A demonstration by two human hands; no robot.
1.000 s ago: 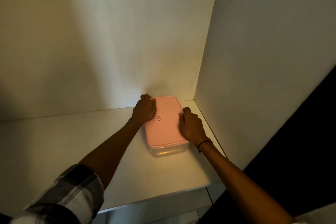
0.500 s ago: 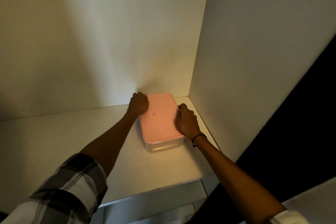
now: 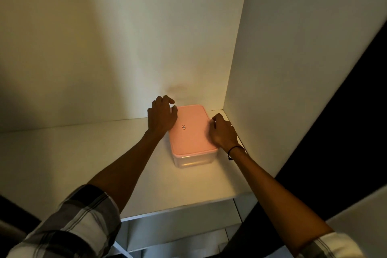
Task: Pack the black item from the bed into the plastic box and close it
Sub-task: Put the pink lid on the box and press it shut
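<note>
A clear rectangular plastic box (image 3: 193, 160) with a flat pink lid (image 3: 191, 130) sits on a white shelf (image 3: 83, 153), between the two hands. The lid lies flat on the box, which is closed. The left hand (image 3: 161, 116) rests against the box's left far corner, its palm over the lid's left edge and its fingers (image 3: 165, 100) loosely spread and curled past the corner, not clenched around anything. The right hand (image 3: 222, 132) presses on the lid's right edge with its fingers bent inward, knuckles up, half-closed against the lid rather than gripping it. A thin dark band (image 3: 235, 150) circles the right wrist. A small dark-and-white label (image 3: 183, 127) marks the lid's centre, midway between both hands. Just beyond the right hand stands the white side panel (image 3: 282, 69), and beyond the left hand's fingertips the white back panel (image 3: 125, 37). Whether the black item is inside the box cannot be told. Checked sleeves (image 3: 79, 222) are rolled up both forearms.
</note>
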